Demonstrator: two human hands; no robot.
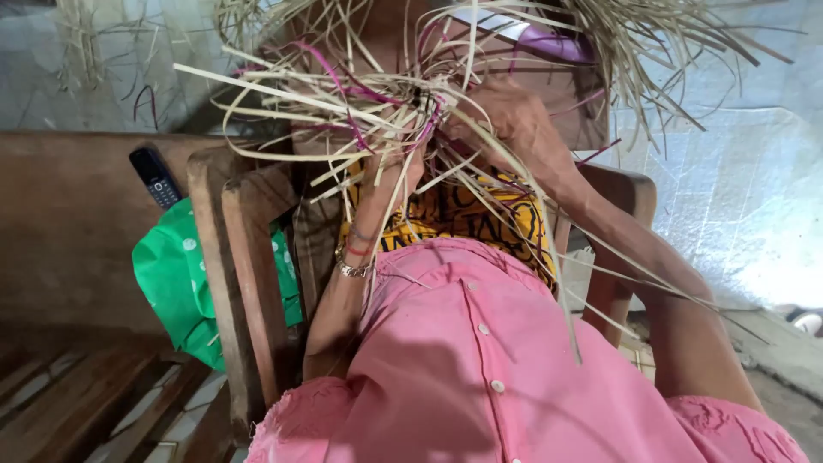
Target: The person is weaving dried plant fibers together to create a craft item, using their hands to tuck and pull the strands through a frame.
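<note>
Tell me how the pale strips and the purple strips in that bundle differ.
The pale strips are straw-coloured and make up most of the bundle; the purple strips are few, threaded among them. The pale strips fan out stiffly past the edges, while the purple strips curve closer to the centre. Both are thin, flat and long, and both meet where the left hand and the right hand grip the bundle.

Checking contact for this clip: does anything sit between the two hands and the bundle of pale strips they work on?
Nothing visible does. The left hand and right hand are both buried in the woven strips, fingers gripping among pale and purple strands. Loose strips cross over both hands and partly hide the fingers.
</note>
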